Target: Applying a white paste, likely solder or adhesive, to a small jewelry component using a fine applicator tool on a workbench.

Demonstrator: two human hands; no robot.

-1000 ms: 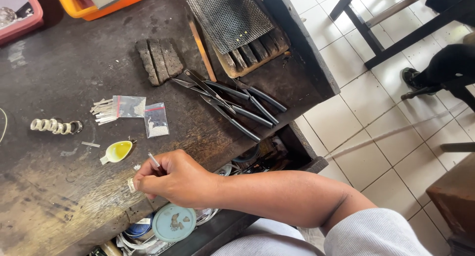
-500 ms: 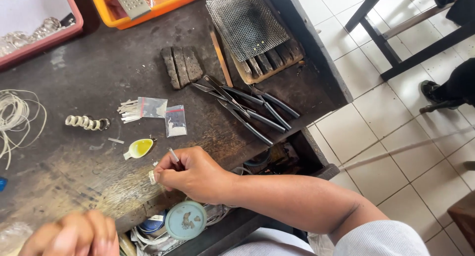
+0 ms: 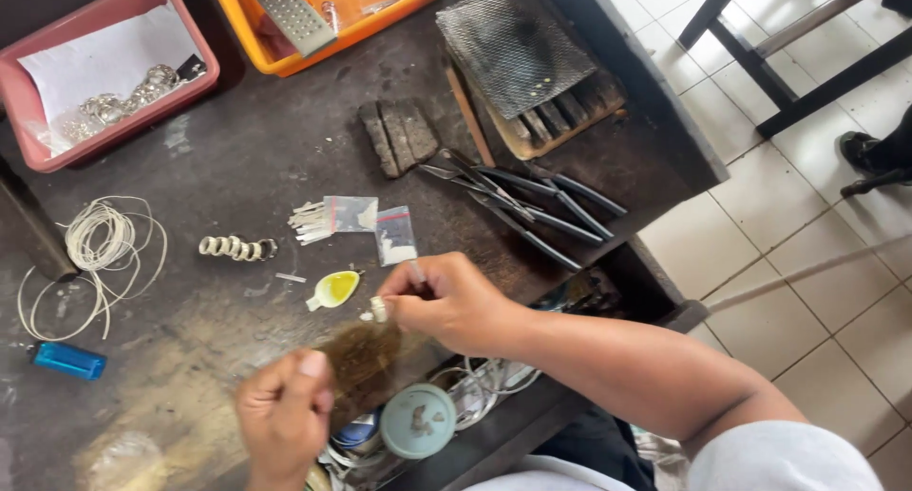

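In the head view, our right hand (image 3: 446,301) is closed, pinching a small pale ring (image 3: 378,309) at its fingertips and a thin tool (image 3: 416,273), just right of the yellow spoon (image 3: 334,289) on the bench (image 3: 209,159). The ring looks light, stiff and easy to drop; we judge it best pinched by its rim. Our left hand (image 3: 283,417) is curled near the bench's near edge; whether it holds anything, we cannot tell. Against the earlier frame, the left hand shows more fully, and a wire coil (image 3: 100,239) and blue lighter (image 3: 66,360) now appear at left.
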